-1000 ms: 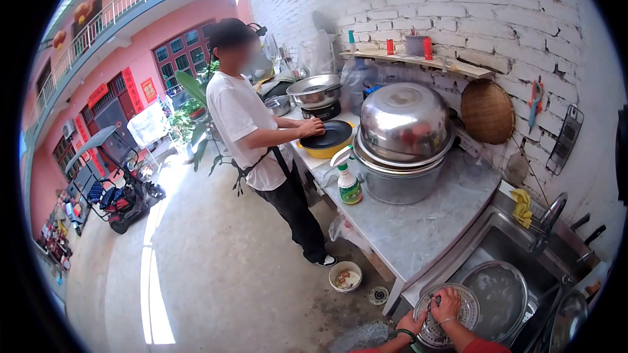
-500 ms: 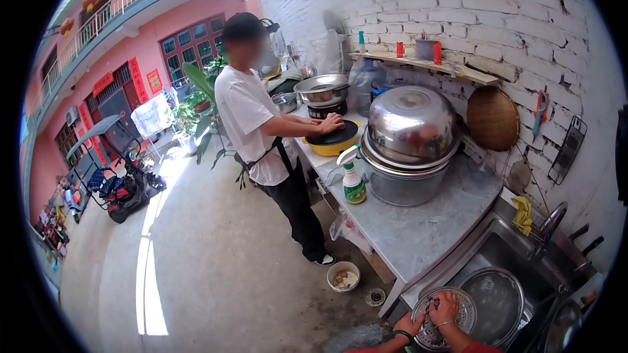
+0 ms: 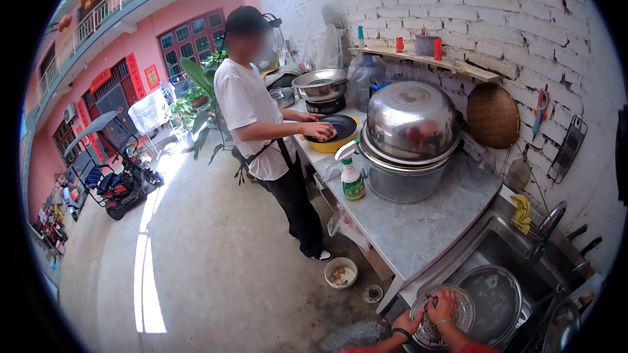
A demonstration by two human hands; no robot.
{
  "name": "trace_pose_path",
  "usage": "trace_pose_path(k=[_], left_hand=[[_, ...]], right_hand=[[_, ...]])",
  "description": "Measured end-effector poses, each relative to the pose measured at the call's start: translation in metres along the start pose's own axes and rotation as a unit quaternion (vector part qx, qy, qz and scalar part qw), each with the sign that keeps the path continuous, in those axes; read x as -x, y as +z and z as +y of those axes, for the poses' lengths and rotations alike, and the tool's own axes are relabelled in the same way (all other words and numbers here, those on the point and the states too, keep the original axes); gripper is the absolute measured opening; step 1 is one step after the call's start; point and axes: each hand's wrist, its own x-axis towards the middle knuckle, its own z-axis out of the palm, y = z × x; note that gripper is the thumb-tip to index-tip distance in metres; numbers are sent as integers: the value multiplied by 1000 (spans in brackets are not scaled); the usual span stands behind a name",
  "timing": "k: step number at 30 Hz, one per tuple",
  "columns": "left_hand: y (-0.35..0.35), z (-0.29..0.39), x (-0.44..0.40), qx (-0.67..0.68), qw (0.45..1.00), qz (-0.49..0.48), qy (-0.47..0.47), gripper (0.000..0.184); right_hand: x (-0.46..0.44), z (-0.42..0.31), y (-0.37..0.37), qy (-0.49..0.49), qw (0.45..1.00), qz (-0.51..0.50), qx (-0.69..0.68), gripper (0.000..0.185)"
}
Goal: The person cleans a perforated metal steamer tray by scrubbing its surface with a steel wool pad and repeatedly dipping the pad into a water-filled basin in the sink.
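Observation:
At the bottom right, a round perforated metal steamer plate (image 3: 465,314) is tilted over the edge of the sink. My left hand (image 3: 407,324) grips its near-left rim, fingers closed. My right hand (image 3: 444,306) presses on the plate's face with curled fingers. Something small and dark shows by its thumb, too small to name. Beside the plate, a wide round metal pan (image 3: 495,297) lies in the sink (image 3: 492,243).
A co-worker (image 3: 252,101) wipes a black pan (image 3: 341,125) on the counter (image 3: 418,238). Stacked pots (image 3: 409,124) and a spray bottle (image 3: 352,180) stand there. A faucet (image 3: 551,220) rises behind the sink; a bowl (image 3: 341,273) sits on the floor.
The co-worker's hands have shifted, one moving left and down across the black pan. My hands stay at nearly the same places on the steamer plate. The view has shifted slightly.

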Motion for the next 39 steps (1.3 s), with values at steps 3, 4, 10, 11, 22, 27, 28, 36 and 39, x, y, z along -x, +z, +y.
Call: trace_pose_path(k=[3, 4, 10, 11, 22, 27, 28, 36, 39], left_hand=[[-9, 12, 10, 4, 1000, 16, 5, 62], [-10, 12, 7, -6, 1000, 13, 0, 62], [-7, 12, 8, -6, 1000, 28, -4, 62], [-6, 11, 7, -1, 1000, 27, -5, 62], [-8, 13, 8, 6, 1000, 20, -10, 60], [-12, 17, 11, 6, 1000, 9, -9, 63], [-13, 16, 9, 6, 1000, 6, -11, 63], [-11, 18, 14, -1, 998, 54, 18, 46], [-9, 15, 14, 47, 998, 44, 19, 43]], right_hand=[[0, 0, -5, -12, 1000, -1, -21, 12], [-3, -3, -6, -9, 1000, -2, -28, 12], [-2, 3, 2, 10, 999, -11, -28, 13], [-2, 2, 3, 18, 999, -14, -27, 13], [-1, -2, -1, 23, 999, -25, -17, 14], [2, 0, 0, 17, 999, -24, -12, 15], [1, 0, 0, 13, 1000, -22, -16, 14], [5, -19, -15, -1, 993, -98, -63, 10], [16, -8, -23, -25, 992, -105, -61, 10]])
